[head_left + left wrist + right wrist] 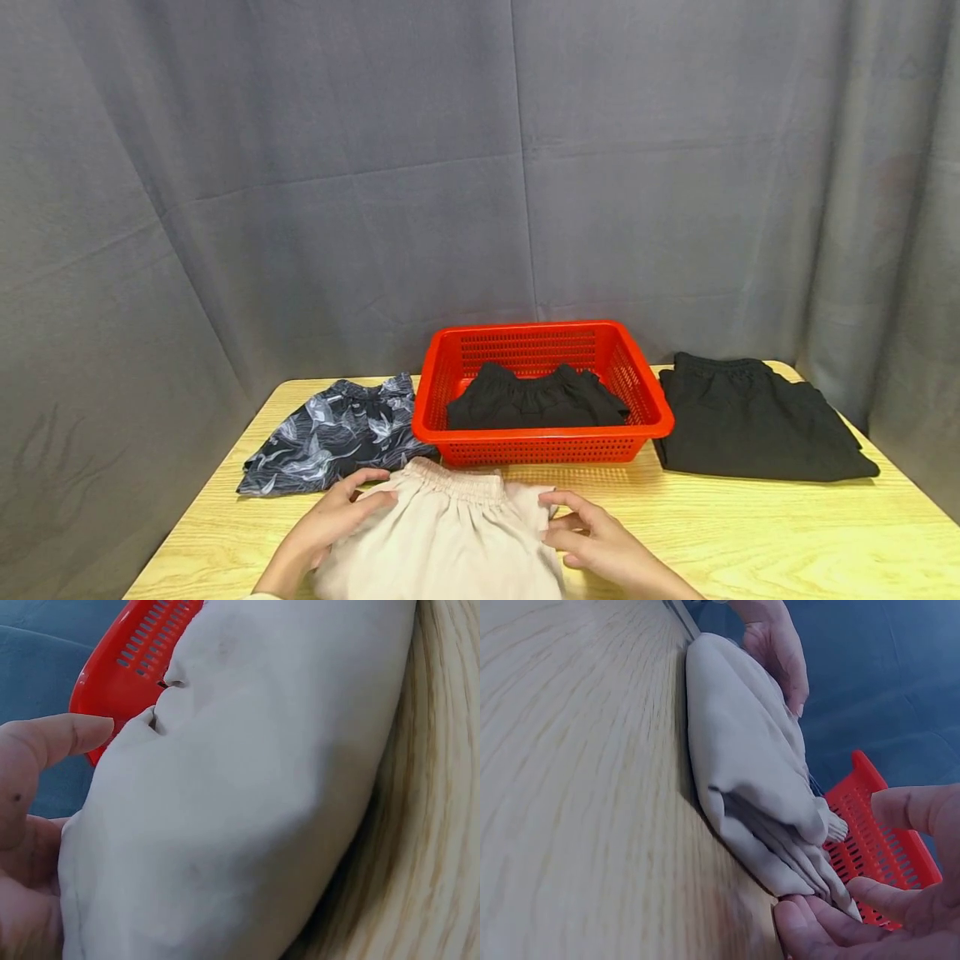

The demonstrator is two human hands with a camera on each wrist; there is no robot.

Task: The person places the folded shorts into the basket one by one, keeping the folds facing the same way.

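Two hands on one garment: beige shorts (442, 537) with an elastic waistband, lying folded at the near edge of the wooden table (787, 533), just in front of the red basket (543, 433). Left hand (333, 521) rests on the left waistband corner, fingers curved over the cloth, thumb out; looks like a light hold, not a firm grasp. Right hand (596, 542) pinches the right side edge, fingertips (810, 919) closed on the layered fold in the right wrist view. Basket already holds a black folded garment (536, 400). Floral dark shorts (333, 433) lie left of the basket, black trousers (753, 421) right of it, both apart from the hands.

To do it well, I judge: keep both sides gripped level so the layers don't slip apart, get fingers under the fold rather than only on top, lift as one flat bundle, clear the basket rim.
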